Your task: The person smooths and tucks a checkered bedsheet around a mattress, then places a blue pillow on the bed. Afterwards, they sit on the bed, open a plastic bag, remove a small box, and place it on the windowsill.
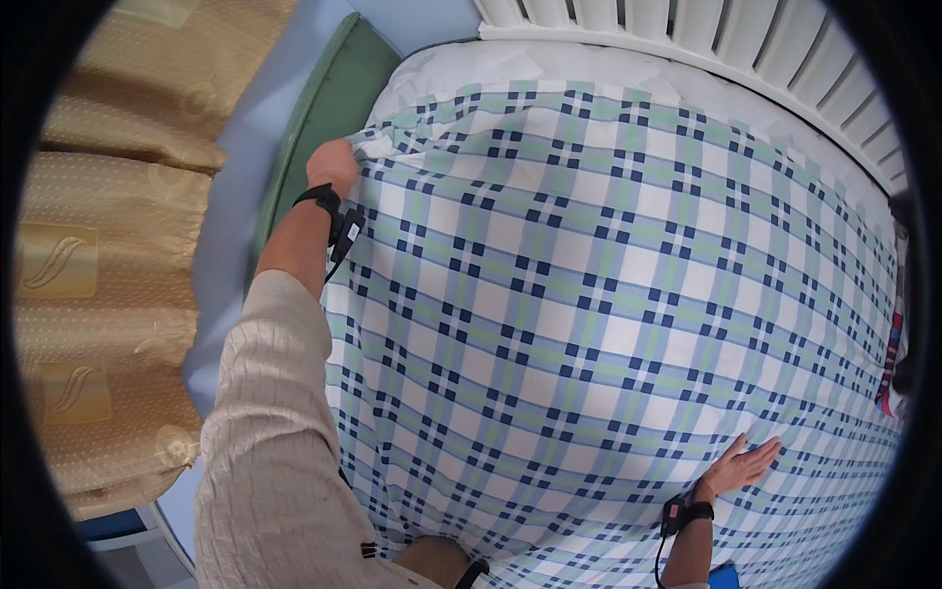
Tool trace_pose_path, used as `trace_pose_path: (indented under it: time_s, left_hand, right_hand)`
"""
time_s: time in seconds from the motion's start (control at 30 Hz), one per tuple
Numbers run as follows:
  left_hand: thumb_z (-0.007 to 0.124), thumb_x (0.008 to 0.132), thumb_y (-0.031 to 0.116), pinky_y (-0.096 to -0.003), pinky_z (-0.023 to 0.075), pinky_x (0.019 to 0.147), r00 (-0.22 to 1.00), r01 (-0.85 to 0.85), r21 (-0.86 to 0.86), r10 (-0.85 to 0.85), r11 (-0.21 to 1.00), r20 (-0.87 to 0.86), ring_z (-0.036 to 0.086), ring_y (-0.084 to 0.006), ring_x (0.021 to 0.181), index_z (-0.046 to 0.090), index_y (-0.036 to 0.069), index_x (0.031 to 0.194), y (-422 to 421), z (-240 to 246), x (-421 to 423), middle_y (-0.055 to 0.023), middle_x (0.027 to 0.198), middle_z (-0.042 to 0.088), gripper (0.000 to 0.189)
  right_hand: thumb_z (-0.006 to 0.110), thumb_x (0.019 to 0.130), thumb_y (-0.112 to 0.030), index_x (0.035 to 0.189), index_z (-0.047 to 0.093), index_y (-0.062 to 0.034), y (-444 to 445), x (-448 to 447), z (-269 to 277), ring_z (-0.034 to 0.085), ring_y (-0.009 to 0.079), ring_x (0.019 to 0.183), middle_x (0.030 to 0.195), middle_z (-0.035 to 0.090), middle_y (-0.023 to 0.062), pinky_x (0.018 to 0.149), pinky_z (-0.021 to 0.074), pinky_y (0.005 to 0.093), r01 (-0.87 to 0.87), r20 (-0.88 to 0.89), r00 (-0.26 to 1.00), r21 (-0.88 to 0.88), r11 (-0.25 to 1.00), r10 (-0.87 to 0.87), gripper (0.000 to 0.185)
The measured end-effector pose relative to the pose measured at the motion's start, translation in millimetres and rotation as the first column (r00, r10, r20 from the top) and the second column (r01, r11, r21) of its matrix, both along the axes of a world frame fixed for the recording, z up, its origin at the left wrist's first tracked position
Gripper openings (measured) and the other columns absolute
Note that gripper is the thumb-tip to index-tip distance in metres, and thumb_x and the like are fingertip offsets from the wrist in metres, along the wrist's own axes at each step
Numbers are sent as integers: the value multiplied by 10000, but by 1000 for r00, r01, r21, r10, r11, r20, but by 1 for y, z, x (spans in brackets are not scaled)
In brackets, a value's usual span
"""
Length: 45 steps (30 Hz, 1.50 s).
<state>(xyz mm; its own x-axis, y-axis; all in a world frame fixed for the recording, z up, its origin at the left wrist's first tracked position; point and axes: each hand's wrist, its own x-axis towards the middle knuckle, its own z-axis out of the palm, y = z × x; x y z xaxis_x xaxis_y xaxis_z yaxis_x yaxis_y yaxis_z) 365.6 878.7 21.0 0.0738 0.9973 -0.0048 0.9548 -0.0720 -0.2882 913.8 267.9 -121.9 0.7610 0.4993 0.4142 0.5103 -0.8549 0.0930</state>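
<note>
A checked bed sheet (559,294) in blue, green and white is spread over a mattress (603,66), whose white cover shows along the far side. At the upper left, my left hand (333,166) is closed on the edge of the sheet, beside a green bed board; folds run from it across the cloth, and its fingertips are hidden. My right hand (743,465) lies flat on the sheet at the lower right, with its fingers apart and nothing held. Both wrists wear black straps with small cabled devices.
The green board (313,125) borders the bed at the left, near a blue wall and a gold curtain (110,258). A white slatted rail (662,29) runs along the far side. Striped cloth (890,361) lies at the right edge, and a blue object (724,577) at the bottom.
</note>
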Motion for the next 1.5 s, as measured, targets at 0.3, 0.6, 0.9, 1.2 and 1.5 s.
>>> trace_pose_path:
  time_s: [0.3, 0.6, 0.9, 1.2, 1.5]
  left_hand:
    - [718, 769, 145, -392, 549, 794, 722, -363, -21, 295, 932, 626, 693, -312, 911, 649, -1, 1014, -4, -35, -56, -165, 942, 711, 294]
    - [670, 831, 79, -439, 280, 1141, 782, 83, 317, -259, 945, 567, 315, -414, 1377, 308, 1, 1454, -156, -36, -46, -268, 1469, 344, 725]
    - [413, 978, 514, -450, 273, 1138, 823, -258, -167, 307, 952, 478, 275, -400, 1420, 252, 44, 1512, -213, -103, -91, -248, 1534, 285, 730]
    - [608, 880, 309, -452, 448, 981, 927, -247, -212, 294, 946, 233, 551, -411, 1150, 543, -34, 1216, -214, -45, -107, -247, 1233, 580, 485]
    - [522, 867, 98, -488, 528, 795, 994, -102, -234, 107, 967, 5, 654, -408, 892, 596, -13, 935, -227, -48, -125, -263, 931, 658, 150]
  right_hand:
    - [346, 999, -579, 1529, 271, -135, 0, 1, -1, 279, 254, 1440, 1570, 296, 75, 1152, 200, 482, -17, 22, 1000, 2, 1000, 17, 695]
    - [319, 995, -601, 1532, 266, -164, -1, 3, -4, 269, 239, 1447, 1576, 288, 56, 1153, 197, 488, -15, 47, 999, 2, 1000, 15, 695]
    - [324, 998, -595, 1526, 279, -164, -1, 3, -2, 300, 239, 1427, 1563, 309, 56, 1147, 213, 466, -12, 48, 999, -11, 1000, 13, 683]
    - [363, 992, -586, 1519, 293, -155, 3, -1, 3, 316, 246, 1416, 1562, 308, 68, 1136, 231, 473, -23, 25, 999, 37, 999, 22, 685]
    - [350, 990, -596, 1517, 296, -146, 5, -2, 5, 310, 249, 1418, 1561, 306, 88, 1144, 211, 481, -30, 2, 1000, 47, 998, 30, 695]
